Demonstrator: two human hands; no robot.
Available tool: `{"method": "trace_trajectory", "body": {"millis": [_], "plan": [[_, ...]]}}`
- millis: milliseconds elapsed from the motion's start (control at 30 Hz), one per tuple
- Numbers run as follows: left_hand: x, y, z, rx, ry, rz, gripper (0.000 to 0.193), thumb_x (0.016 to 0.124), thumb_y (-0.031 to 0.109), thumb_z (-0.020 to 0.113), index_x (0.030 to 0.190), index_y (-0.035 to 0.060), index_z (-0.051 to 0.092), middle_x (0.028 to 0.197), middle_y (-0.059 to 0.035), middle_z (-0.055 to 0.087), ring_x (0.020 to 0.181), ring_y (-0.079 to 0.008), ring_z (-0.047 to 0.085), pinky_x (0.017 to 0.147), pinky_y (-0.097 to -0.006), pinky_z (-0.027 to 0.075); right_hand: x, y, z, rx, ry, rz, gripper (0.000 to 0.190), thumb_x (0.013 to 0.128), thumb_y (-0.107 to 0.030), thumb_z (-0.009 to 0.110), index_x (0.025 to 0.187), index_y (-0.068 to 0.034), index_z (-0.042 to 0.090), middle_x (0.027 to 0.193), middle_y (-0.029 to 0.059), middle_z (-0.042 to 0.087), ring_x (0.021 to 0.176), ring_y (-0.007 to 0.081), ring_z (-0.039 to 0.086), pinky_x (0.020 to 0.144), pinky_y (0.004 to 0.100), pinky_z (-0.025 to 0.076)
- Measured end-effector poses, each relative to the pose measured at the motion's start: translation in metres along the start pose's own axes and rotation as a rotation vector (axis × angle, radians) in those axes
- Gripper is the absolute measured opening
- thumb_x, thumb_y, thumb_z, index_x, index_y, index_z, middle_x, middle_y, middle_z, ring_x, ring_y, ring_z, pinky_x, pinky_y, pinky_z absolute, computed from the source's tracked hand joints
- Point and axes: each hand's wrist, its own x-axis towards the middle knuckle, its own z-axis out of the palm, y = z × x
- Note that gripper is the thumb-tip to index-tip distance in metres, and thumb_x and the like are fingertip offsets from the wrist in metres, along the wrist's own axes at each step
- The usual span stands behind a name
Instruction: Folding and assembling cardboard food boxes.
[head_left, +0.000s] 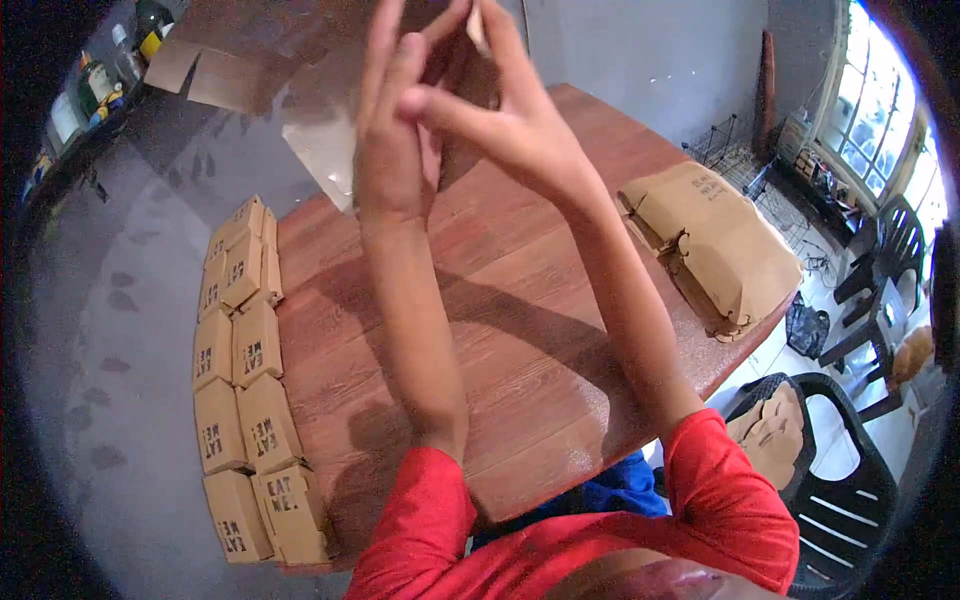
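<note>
Both my hands are raised over the far part of a reddish wood-look table (517, 300), close together, with their fingertips partly cut off by the top edge. My left hand (394, 142) is upright with its fingers stretched and apart. Its palm side is turned to my right hand (517, 97), whose thumb reaches across to it. A small pale thing (477, 31) shows by the right fingers; whether it is held is unclear. Folded brown cardboard boxes (259, 345) with black print stand in two columns along the left edge. A stack of flat brown cardboard pieces (720, 247) lies at the right.
A black plastic chair (847, 480) with cardboard pieces (769, 431) on it stands at the lower right. More dark chairs (892, 240) are near the window. A clear plastic sheet or bag (326, 161) is beyond the table's far left edge. Bottles (97, 82) stand at the upper left.
</note>
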Motion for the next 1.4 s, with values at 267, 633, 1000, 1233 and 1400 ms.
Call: {"method": "trace_trajectory", "body": {"millis": [267, 633, 1000, 1233, 1400], "plan": [[0.006, -0.009, -0.032, -0.742, -0.057, -0.232, 0.053, 0.102, 0.044, 0.043, 0.141, 0.0085, 0.043, 0.127, -0.0173, 0.054, 0.11, -0.032, 0.06, 0.099, -0.043, 0.049, 0.009, -0.008, -0.018, 0.314, 0.027, 0.207, 0.056, 0.089, -0.025, 0.071, 0.131, 0.005, 0.049, 0.123, 0.0141, 0.059, 0.114, 0.0213, 0.055, 0.099, 0.0349, 0.045], [-0.004, 0.005, -0.033, -0.274, 0.044, -0.211, 0.032, 0.088, 0.027, 0.075, 0.107, 0.005, 0.061, 0.096, -0.0033, 0.063, 0.086, -0.0112, 0.064, 0.072, -0.0273, 0.054, 0.001, -0.021, -0.017, -0.197, -0.503, -0.064, 0.06, 0.089, -0.018, 0.064, 0.142, 0.003, 0.044, 0.154, 0.0185, 0.032, 0.143, 0.0329, 0.032, 0.113, 0.0386, 0.034], [-0.014, 0.032, -0.028, -0.397, 0.011, -0.206, 0.039, 0.09, 0.023, 0.075, 0.118, 0.0028, 0.06, 0.105, -0.0055, 0.066, 0.093, -0.0143, 0.067, 0.079, -0.0287, 0.055, 0.012, -0.03, -0.029, 0.105, -0.42, -0.151, 0.04, 0.085, -0.014, 0.075, 0.122, -0.004, 0.065, 0.148, 0.0141, 0.045, 0.134, 0.0271, 0.046, 0.109, 0.0397, 0.038], [-0.011, 0.038, -0.018, -0.407, -0.091, -0.228, 0.046, 0.093, 0.011, 0.068, 0.133, 0.0005, 0.047, 0.119, -0.0106, 0.064, 0.105, -0.0199, 0.066, 0.089, -0.0297, 0.055, 0.022, -0.038, -0.047, -0.317, -0.333, -0.451, 0.048, 0.084, -0.016, 0.078, 0.127, -0.004, 0.06, 0.143, 0.012, 0.045, 0.131, 0.0246, 0.047, 0.106, 0.0394, 0.041], [-0.008, 0.016, -0.008, -0.369, 0.003, -0.212, 0.057, 0.088, 0.001, 0.07, 0.137, -0.0036, 0.041, 0.116, -0.0122, 0.067, 0.101, -0.0179, 0.066, 0.089, -0.0287, 0.053, 0.013, -0.045, -0.054, -0.405, -0.226, -0.234, 0.033, 0.077, -0.018, 0.082, 0.105, -0.006, 0.069, 0.132, 0.012, 0.054, 0.122, 0.0256, 0.053, 0.102, 0.0393, 0.043]]}}
